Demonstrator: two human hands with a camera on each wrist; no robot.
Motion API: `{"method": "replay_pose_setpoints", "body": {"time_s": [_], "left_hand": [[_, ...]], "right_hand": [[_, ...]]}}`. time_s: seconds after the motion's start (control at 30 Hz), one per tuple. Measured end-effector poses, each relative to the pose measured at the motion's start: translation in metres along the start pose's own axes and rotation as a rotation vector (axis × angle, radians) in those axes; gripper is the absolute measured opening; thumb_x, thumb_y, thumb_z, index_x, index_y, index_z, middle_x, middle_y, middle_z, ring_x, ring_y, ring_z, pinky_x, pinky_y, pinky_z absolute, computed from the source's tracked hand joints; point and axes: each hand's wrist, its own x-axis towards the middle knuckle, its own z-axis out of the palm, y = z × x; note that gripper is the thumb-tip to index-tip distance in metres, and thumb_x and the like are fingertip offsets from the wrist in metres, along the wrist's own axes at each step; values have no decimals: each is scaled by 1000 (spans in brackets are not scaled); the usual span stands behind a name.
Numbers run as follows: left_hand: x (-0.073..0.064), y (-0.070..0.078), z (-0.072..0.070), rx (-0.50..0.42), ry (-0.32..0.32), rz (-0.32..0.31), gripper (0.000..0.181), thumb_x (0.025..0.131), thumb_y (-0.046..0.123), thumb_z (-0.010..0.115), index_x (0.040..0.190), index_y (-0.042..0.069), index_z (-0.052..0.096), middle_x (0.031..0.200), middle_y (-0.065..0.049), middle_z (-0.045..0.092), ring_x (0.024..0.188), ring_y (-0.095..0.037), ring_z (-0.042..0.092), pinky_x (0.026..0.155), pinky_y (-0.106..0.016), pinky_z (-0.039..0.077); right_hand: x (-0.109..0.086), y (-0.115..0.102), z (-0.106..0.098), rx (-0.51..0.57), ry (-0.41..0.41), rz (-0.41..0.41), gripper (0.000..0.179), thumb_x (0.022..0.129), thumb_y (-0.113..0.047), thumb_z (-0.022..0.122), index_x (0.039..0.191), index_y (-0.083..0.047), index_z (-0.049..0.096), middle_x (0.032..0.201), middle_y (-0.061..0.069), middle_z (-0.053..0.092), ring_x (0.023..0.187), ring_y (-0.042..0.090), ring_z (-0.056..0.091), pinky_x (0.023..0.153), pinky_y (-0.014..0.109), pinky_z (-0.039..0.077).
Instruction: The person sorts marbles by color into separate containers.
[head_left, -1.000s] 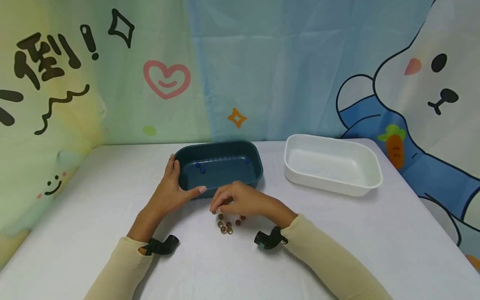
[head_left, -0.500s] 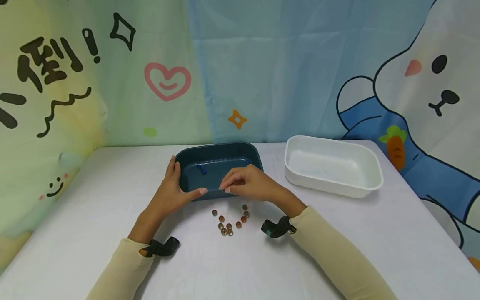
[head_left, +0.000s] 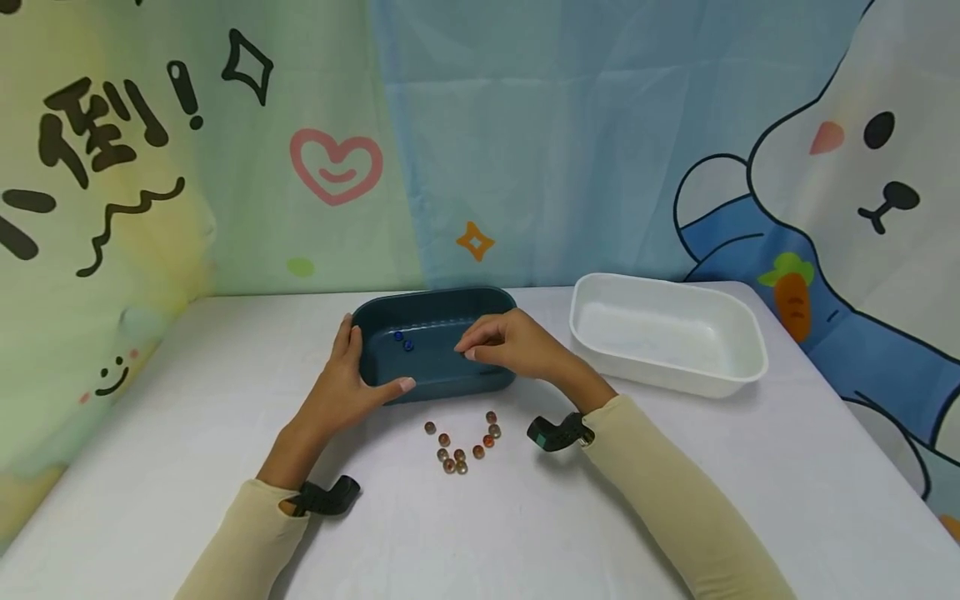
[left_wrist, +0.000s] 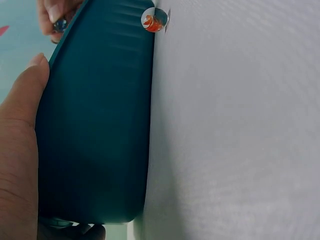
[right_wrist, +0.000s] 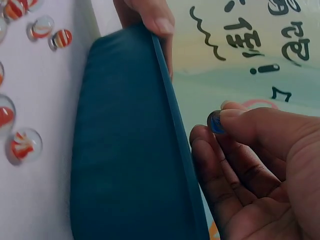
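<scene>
Drop time, probably: right hand [head_left: 513, 342] pinching a glass marble [right_wrist: 216, 121] over the teal bin [head_left: 442, 389] near the surface [head_left: 420, 542]'s far edge, left hand [head_left: 339, 382] gripping that bin, gentle release needed.

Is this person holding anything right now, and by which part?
Yes. The right hand pinches a blue marble by its sides. The left hand grips the dark tub round its left end.
</scene>
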Motion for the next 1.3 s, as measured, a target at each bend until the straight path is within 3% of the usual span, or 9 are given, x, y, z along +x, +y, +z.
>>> {"method": "replay_pose_setpoints", "body": {"time_s": [0.2,0.3,0.6,1.13,1.3], "left_hand": [[0,0,-1,10,5,0,127,73,73,67,154,-2,4,162,-8,-10,145,-38,13,108,-58,26],[0,-1,-2,9,6,-4,127,73,73,67,154,-1,4,162,-8,-10,145,-37,12,109,-57,25],[-1,-1,-2,1,4,-8,127,73,72,68,154,-1,3,162,-9,-10,145,-38,11,109,-58,24],[0,1,-1,-13,4,-4,127,73,73,68,154,-1,4,161,-5,-12,146,-36,10,109,-57,24],[0,0,-1,-21,-2,5,126,73,72,68,154,-1,4,161,-5,-12,146,-35,9,110,-56,24]], "right_hand": [[13,6,-8,26,17,76,18,94,-6,64,109,0,73,113,8,67,104,21,62,83,33,52],[22,8,-14,31,25,127,18,95,-8,63,109,-3,74,112,5,68,101,18,64,86,34,52],[37,10,-27,101,23,262,23,96,-14,62,116,-8,72,113,3,69,106,19,62,99,49,43],[52,23,-40,204,51,377,29,97,-10,60,124,2,65,124,10,64,109,21,64,98,38,46],[57,21,-40,208,63,446,28,96,-8,62,121,3,66,121,11,65,106,22,64,98,41,45]]}}
